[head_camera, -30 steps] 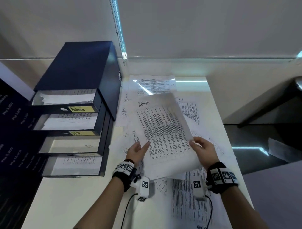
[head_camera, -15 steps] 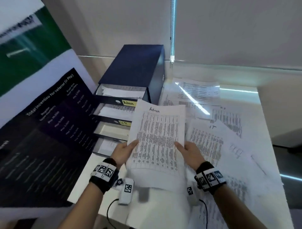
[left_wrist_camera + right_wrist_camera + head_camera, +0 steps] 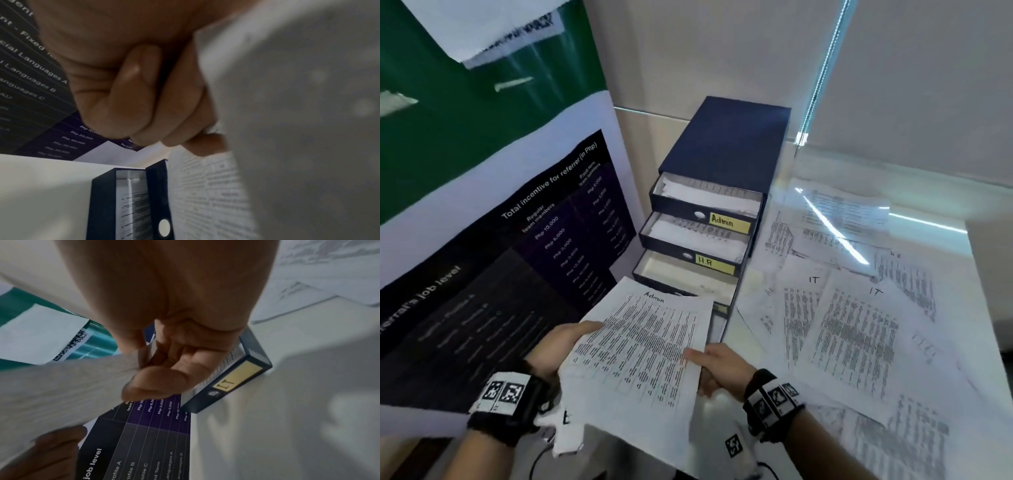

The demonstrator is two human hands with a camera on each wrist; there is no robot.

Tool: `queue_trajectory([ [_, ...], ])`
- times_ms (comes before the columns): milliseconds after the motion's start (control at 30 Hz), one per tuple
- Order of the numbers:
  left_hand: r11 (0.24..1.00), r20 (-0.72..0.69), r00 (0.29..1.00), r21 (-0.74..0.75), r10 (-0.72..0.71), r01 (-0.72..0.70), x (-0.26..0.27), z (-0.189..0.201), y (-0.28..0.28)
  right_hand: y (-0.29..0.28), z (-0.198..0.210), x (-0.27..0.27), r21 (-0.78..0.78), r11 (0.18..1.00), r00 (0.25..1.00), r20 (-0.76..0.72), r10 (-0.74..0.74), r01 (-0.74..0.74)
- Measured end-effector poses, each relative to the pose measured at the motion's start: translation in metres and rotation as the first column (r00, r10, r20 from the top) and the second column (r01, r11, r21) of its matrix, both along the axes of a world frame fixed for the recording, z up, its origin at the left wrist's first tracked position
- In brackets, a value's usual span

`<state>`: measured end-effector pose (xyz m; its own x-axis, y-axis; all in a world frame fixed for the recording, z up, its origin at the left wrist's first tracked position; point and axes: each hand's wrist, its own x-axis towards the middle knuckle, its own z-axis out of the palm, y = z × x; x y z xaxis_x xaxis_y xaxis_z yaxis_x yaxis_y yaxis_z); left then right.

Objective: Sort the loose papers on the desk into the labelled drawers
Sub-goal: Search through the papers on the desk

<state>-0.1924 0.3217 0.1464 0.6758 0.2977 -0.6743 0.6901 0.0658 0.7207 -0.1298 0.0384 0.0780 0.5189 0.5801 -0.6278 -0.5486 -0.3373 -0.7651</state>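
Observation:
I hold a printed sheet headed "Admin" [image 3: 640, 346] in both hands, tilted, in front of the lower drawers. My left hand [image 3: 558, 346] grips its left edge, fingers curled under [image 3: 144, 97]. My right hand [image 3: 717, 365] pinches the right edge between thumb and fingers [image 3: 160, 382]. The dark blue drawer unit [image 3: 726, 147] stands behind with its drawers pulled out: the top one labelled "Admin" [image 3: 729, 222] holds papers, the second labelled "H.R" [image 3: 714, 263] too, the third [image 3: 688, 277] looks empty. A drawer labelled "IT" [image 3: 236, 378] shows in the right wrist view.
Loose printed sheets, some marked "IT" [image 3: 856, 329], cover the white desk [image 3: 750, 339] to the right. A large dark poster board [image 3: 493, 274] stands close on the left. A glass partition and wall rise behind the desk.
The Admin sheet has moved left, from above the desk papers to in front of the drawers, held in both hands throughout. My view has swung left and the poster now fills the left side.

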Motion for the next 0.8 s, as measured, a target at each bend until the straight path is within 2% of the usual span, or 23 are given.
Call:
queue_trajectory([
  [133, 0.993, 0.027, 0.998, -0.107, 0.057, -0.054, 0.002, 0.003, 0.019, 0.016, 0.0, -0.018, 0.034, 0.999, 0.976, -0.215, 0.032, -0.025],
  [267, 0.972, -0.055, 0.996, -0.22, 0.076, -0.086, 0.007, 0.0, 0.03, 0.03, -0.003, -0.038, 0.03, 0.998, 0.957, -0.283, 0.065, -0.059],
  [467, 0.97, -0.047, 0.999, -0.242, -0.006, -0.005, 0.016, -0.006, 0.034, 0.037, 0.002, -0.036, -0.036, 0.999, 0.98, -0.196, -0.039, 0.033],
  [567, 0.977, -0.016, 0.998, -0.207, -0.056, 0.051, 0.015, -0.004, 0.039, 0.035, 0.008, -0.035, 0.001, 1.0, 0.986, -0.168, 0.022, -0.022],
  [700, 0.932, 0.059, 0.998, -0.359, -0.038, 0.057, 0.016, 0.001, 0.055, 0.04, 0.029, -0.034, 0.055, 0.994, 0.989, -0.108, 0.103, -0.098],
  [800, 0.862, 0.188, 0.981, -0.503, 0.038, 0.063, 0.024, 0.01, 0.068, 0.043, 0.061, -0.017, 0.117, 0.993, 0.997, 0.07, 0.012, -0.02],
])
